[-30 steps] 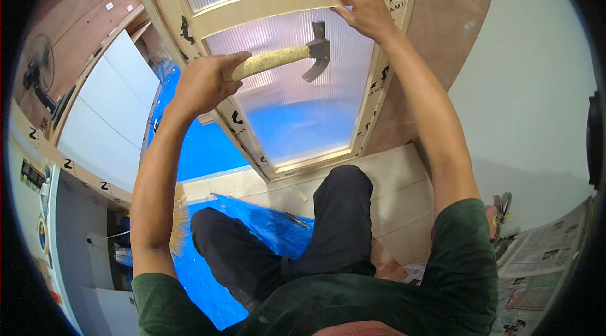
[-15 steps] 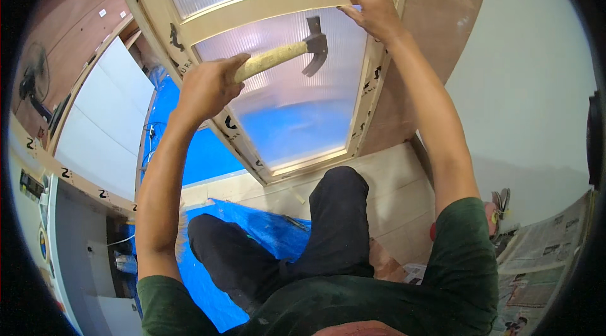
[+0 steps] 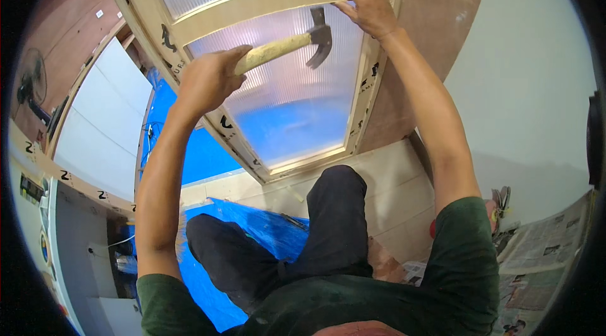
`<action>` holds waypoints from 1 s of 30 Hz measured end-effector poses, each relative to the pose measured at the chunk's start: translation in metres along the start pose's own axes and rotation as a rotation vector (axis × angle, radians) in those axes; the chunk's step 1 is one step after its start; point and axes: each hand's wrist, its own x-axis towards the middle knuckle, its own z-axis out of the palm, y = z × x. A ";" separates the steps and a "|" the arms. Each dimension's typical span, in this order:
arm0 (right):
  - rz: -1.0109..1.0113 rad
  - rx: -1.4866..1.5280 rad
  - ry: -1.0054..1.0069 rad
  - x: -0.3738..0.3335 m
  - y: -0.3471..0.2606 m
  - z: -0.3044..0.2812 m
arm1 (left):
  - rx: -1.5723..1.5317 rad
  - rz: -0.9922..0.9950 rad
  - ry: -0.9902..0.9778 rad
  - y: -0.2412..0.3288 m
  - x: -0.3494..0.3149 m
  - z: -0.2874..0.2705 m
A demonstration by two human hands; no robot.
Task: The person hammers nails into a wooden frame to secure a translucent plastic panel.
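My left hand is closed round the lower end of a claw hammer's pale yellow wooden handle. The claw hammer slants up to the right, its dark metal head in front of the door's lower ribbed panel. My right hand grips the pale wooden cross rail at its right end, fingers at the upper edge and thumb at the lower. Whether a small piece sits under those fingertips is hidden. The wooden-framed door holds ribbed translucent panels above and below the rail.
Blue sheeting lies under my legs on a pale plank floor. Brown board and a white wall stand right of the door. A fan and a white panel are at the left; newspaper covers something at lower right.
The hammer and my left hand have shifted slightly; the head sits a little higher, nearer my right hand. The door appears slightly up and left in view. Both grips look the same.
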 end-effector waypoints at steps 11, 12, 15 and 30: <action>-0.025 0.040 -0.135 -0.003 0.027 -0.019 | 0.047 -0.002 -0.025 0.006 0.007 0.006; -0.021 0.026 -0.144 -0.007 0.033 -0.020 | 0.058 0.018 -0.032 0.008 0.008 0.007; -0.020 -0.008 -0.124 -0.007 0.021 -0.023 | 0.046 0.034 -0.032 0.008 0.008 0.004; -0.033 -0.080 -0.115 -0.013 0.043 -0.027 | 0.002 0.031 -0.054 0.022 0.030 0.019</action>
